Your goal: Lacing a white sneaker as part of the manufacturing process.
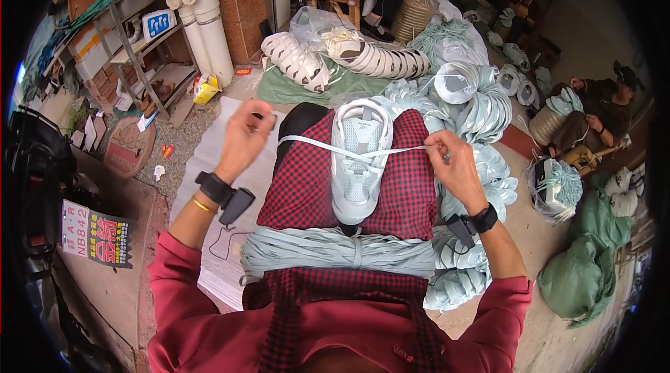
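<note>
A pale blue-grey sneaker (360,184) rests on my lap, over a red-and-black checked apron (300,188), its toe toward me. A light shoelace (401,152) crosses its tongue and stretches out to both sides. At the right, my right hand (452,163) pinches one end of this lace. My left hand (246,137) is raised on the other side with its fingers curled together. The lace's left part bends close to that hand, but I cannot make out what its fingers hold. A tied bundle of pale laces (314,251) lies across my lap below the shoe.
Stacks of pale blue shoe uppers (481,115) stand at my right. White and dark uppers (380,59) lie ahead on a green sheet (279,87). A green sack (583,275) sits far right, a metal shelf (150,45) far left. Other people sit nearby.
</note>
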The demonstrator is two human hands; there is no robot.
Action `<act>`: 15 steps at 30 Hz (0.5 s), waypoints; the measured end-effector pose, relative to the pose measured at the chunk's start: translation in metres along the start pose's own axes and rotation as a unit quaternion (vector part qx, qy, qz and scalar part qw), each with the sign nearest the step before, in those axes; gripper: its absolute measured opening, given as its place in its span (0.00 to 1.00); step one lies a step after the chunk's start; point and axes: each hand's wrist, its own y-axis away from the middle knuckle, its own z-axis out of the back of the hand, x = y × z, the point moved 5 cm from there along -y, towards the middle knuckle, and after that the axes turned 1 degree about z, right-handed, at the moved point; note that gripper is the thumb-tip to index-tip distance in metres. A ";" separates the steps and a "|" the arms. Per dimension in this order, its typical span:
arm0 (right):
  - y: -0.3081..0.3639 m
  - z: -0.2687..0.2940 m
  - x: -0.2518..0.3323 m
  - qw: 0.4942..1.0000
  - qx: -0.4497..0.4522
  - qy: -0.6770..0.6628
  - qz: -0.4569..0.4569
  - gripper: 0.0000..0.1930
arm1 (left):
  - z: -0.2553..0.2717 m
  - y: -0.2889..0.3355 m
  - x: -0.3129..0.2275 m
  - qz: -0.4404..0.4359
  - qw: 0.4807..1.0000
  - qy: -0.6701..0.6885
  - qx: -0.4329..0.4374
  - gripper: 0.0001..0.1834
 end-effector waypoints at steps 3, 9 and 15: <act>0.006 -0.015 0.062 0.990 -0.017 -0.043 0.135 0.08 | -0.066 0.031 -0.064 -0.074 0.984 -0.038 0.158 0.05; -0.007 -0.043 0.061 0.977 0.095 -0.076 0.175 0.07 | -0.106 0.039 -0.086 -0.153 0.956 -0.075 0.237 0.07; -0.024 -0.054 0.055 0.978 0.084 -0.126 0.143 0.15 | -0.108 0.037 -0.091 -0.143 0.945 -0.117 0.269 0.07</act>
